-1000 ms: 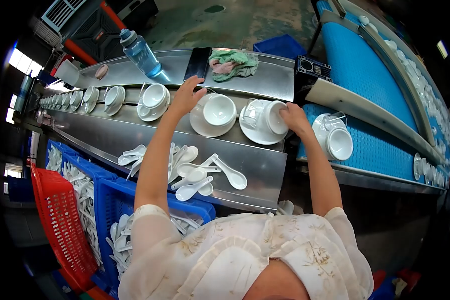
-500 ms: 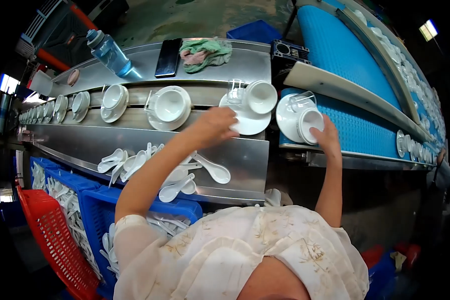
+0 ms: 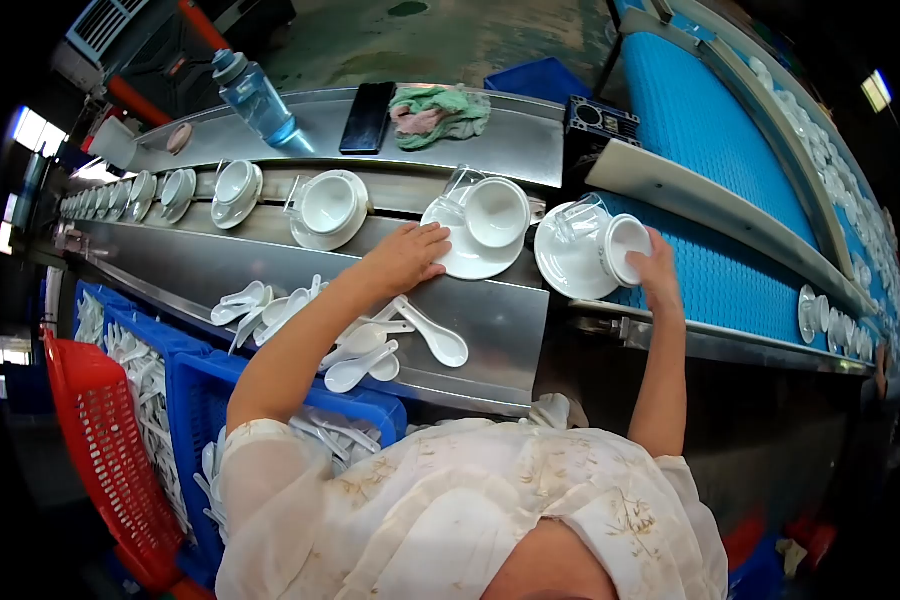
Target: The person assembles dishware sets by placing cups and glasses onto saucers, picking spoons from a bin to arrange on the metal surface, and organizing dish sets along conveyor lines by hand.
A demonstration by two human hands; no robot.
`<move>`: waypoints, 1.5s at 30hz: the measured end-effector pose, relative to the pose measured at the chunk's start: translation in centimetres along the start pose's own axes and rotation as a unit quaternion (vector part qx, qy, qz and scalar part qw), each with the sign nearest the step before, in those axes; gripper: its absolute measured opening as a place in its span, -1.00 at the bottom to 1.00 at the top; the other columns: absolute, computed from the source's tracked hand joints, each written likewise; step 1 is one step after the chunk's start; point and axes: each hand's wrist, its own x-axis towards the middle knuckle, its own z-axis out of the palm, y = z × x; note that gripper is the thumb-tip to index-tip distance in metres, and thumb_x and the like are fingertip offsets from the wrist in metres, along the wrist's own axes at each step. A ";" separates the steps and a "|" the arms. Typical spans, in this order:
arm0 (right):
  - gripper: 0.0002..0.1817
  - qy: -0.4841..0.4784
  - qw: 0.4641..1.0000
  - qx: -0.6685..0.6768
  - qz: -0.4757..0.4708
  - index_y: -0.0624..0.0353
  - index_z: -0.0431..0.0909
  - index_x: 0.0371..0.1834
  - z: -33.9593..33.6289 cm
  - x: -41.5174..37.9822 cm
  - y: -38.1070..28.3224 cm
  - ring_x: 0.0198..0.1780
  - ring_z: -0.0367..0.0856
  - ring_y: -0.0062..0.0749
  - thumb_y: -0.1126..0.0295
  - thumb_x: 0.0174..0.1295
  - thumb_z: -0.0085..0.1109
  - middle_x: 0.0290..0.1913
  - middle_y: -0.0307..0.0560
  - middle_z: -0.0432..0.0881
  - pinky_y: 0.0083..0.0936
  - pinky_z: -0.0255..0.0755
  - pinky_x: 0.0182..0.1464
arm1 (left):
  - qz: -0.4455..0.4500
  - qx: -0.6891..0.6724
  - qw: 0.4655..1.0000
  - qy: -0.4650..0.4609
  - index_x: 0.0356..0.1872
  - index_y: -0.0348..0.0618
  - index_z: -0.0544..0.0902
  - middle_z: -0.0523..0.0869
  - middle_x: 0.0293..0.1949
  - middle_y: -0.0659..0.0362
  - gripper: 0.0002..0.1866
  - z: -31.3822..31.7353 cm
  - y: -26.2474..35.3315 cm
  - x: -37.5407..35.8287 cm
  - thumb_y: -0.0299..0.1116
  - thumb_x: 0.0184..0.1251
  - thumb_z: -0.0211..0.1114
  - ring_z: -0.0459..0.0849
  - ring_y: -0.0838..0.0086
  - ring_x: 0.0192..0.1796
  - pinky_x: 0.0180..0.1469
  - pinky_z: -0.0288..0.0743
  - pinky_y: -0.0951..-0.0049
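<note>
The right hand is pinching the rim of a tilted bowl above a plate at the blue belt's end. The left hand is touching a second plate; whether it is gripping cannot be determined.

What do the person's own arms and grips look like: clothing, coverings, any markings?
The left sleeve and right sleeve are short, sheer and off-white, part of a ruffled blouse with golden-brown plant sprigs. Both forearms are bare. The left grip and right grip are ungloved; no watch shows.
</note>
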 end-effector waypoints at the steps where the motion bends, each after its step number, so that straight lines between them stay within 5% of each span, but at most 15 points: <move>1: -0.51 -0.007 1.000 -0.004 -0.007 0.32 0.46 0.02 0.4 0.0 -0.4 -0.13 0.55 -0.34 0.61 -0.12 0.03 -0.15 -0.03 0.59 -0.48 0.41 -0.03 | -0.017 0.002 1.000 -0.001 0.07 -0.17 0.47 0.41 0.23 0.04 -0.61 -0.2 -0.5 -0.6 -0.23 0.27 0.15 0.31 0.20 0.30 0.32 0.14 0.23; 8: -0.51 -0.066 0.998 0.005 -0.022 0.30 0.48 0.01 3.0 0.3 -1.8 -0.14 0.56 -0.38 0.61 -0.13 0.03 -0.18 -0.05 0.60 -0.49 0.42 -0.05 | -0.104 -0.017 0.994 0.033 -0.09 -0.17 0.53 0.50 0.09 0.01 -0.68 -1.6 -3.4 -4.3 -0.26 0.16 0.25 0.45 0.10 0.15 0.09 0.39 0.27; 11: -0.53 -0.083 0.996 0.000 -0.029 0.30 0.50 -0.03 4.7 0.6 -2.2 -0.17 0.57 -0.40 0.61 -0.14 0.03 -0.21 -0.06 0.61 -0.50 0.43 -0.08 | -0.292 -0.002 0.937 -0.193 -0.07 -0.13 0.53 0.52 0.07 0.05 -0.67 -6.2 -2.9 -2.2 -0.26 0.15 0.26 0.48 0.12 0.09 0.04 0.38 0.24; 13: -0.54 -0.094 0.995 -0.005 -0.026 0.30 0.51 -0.05 6.2 1.2 -2.1 -0.19 0.58 -0.41 0.60 -0.16 0.03 -0.23 -0.07 0.61 -0.50 0.44 -0.10 | -0.204 0.015 0.973 0.105 -0.15 -0.10 0.60 0.61 -0.11 0.05 -0.74 -6.0 -4.0 -1.5 -0.25 0.15 0.26 0.57 0.15 -0.08 -0.09 0.43 0.24; 15: -0.55 -0.113 0.993 -0.005 -0.025 0.31 0.52 -0.08 7.5 1.9 -1.2 -0.21 0.58 -0.41 0.60 -0.17 0.03 -0.24 -0.07 0.62 -0.51 0.45 -0.12 | -0.065 0.054 0.924 0.373 -0.19 -0.08 0.64 0.64 -0.19 0.04 -0.77 -6.4 -5.4 1.3 -0.25 0.16 0.26 0.60 0.16 -0.15 -0.12 0.46 0.27; 25: -0.53 -0.078 0.997 0.002 -0.019 0.34 0.48 -0.05 9.4 2.2 -2.5 -0.15 0.56 -0.34 0.66 -0.15 -0.02 -0.20 -0.01 0.60 -0.49 0.42 -0.04 | -0.246 -0.149 0.950 0.125 -0.34 -0.15 0.66 0.67 -0.37 0.00 -0.68 -2.7 -11.5 2.8 -0.09 0.26 0.14 0.62 0.11 -0.27 -0.19 0.46 0.22; 29: -0.52 -0.099 0.995 0.000 -0.032 0.36 0.47 -0.03 11.7 3.2 -3.0 -0.15 0.57 -0.34 0.67 -0.16 -0.03 -0.18 0.01 0.60 -0.49 0.42 -0.05 | -0.270 -0.109 0.916 0.276 -0.45 -0.19 0.64 0.66 -0.42 0.01 -0.67 -2.2 -12.2 1.6 -0.09 0.19 0.20 0.61 0.15 -0.31 -0.21 0.44 0.21; 30: -0.53 -0.110 0.993 -0.006 -0.037 0.35 0.47 -0.03 12.3 3.3 -3.1 -0.16 0.56 -0.35 0.64 -0.15 -0.02 -0.19 -0.01 0.60 -0.50 0.42 -0.06 | -0.265 0.009 0.872 0.411 -0.40 -0.16 0.63 0.63 -0.32 0.06 -0.76 -2.2 -12.7 0.8 -0.18 0.10 0.29 0.57 0.16 -0.21 -0.16 0.41 0.21; 31: -0.54 -0.118 0.992 -0.011 -0.042 0.35 0.48 -0.03 12.8 3.5 -3.1 -0.17 0.56 -0.37 0.62 -0.13 0.00 -0.19 -0.02 0.60 -0.50 0.42 -0.07 | -0.327 0.168 0.846 0.386 -0.29 -0.13 0.59 0.56 -0.21 0.09 -0.72 -2.6 -13.0 -0.2 -0.23 0.00 0.36 0.50 0.17 -0.10 -0.09 0.39 0.20; 33: -0.57 -0.133 0.990 -0.020 -0.037 0.35 0.48 -0.04 13.2 4.0 -3.3 -0.18 0.55 -0.38 0.57 -0.08 0.03 -0.21 -0.04 0.60 -0.50 0.42 -0.09 | -0.459 0.143 0.840 0.250 -0.23 -0.12 0.55 0.53 -0.16 0.07 -0.65 -2.3 -14.4 -1.8 -0.20 -0.03 0.37 0.45 0.15 -0.03 -0.06 0.38 0.18; 36: -0.65 -0.138 0.988 -0.050 -0.038 0.38 0.50 -0.08 14.1 5.2 -3.5 -0.21 0.54 -0.38 0.45 0.04 0.06 -0.26 -0.01 0.60 -0.49 0.41 -0.14 | -0.469 0.198 0.840 0.185 -0.19 -0.14 0.56 0.53 -0.15 0.05 -0.61 -1.2 -15.5 -3.3 -0.20 -0.06 0.38 0.45 0.11 -0.02 0.00 0.39 0.19; 41: -0.58 -0.146 0.965 -0.188 -0.111 0.44 0.51 -0.24 16.6 5.9 -3.0 -0.34 0.50 -0.36 0.17 0.18 0.07 -0.40 0.08 0.57 -0.42 0.36 -0.28 | -0.439 -0.170 0.846 0.250 0.04 -0.20 0.52 0.60 -0.03 -0.10 -0.39 -3.2 -15.4 -6.0 -0.06 -0.03 0.36 0.52 0.05 0.07 0.13 0.37 0.22; 42: -0.57 -0.154 0.963 -0.181 -0.125 0.44 0.49 -0.32 17.1 4.9 -4.8 -0.40 0.47 -0.28 0.15 0.19 0.04 -0.43 0.14 0.55 -0.35 0.34 -0.30 | -0.435 -0.204 0.839 0.256 0.06 -0.17 0.52 0.60 -0.05 -0.10 -0.39 -4.4 -14.1 -6.6 -0.04 0.00 0.35 0.56 0.14 0.01 0.06 0.41 0.28; 43: -0.57 -0.160 0.958 -0.208 -0.117 0.40 0.50 -0.36 17.9 5.1 -4.7 -0.26 0.55 0.15 0.13 0.19 0.02 -0.35 0.33 0.56 -0.15 0.37 -0.19 | -0.430 -0.234 0.830 0.266 0.08 -0.15 0.52 0.61 -0.07 -0.11 -0.40 -5.2 -13.2 -7.5 -0.02 0.03 0.35 0.61 0.23 -0.06 -0.01 0.46 0.33; 45: -0.57 -0.179 0.937 -0.272 -0.122 0.39 0.49 -0.38 18.7 5.2 -5.8 -0.26 0.53 0.19 0.12 0.20 0.00 -0.36 0.34 0.55 -0.13 0.37 -0.19 | -0.420 -0.104 0.845 0.314 0.03 -0.19 0.54 0.64 -0.14 -0.07 -0.51 -5.4 -14.9 -12.2 -0.12 0.12 0.29 0.63 0.24 -0.13 -0.05 0.47 0.34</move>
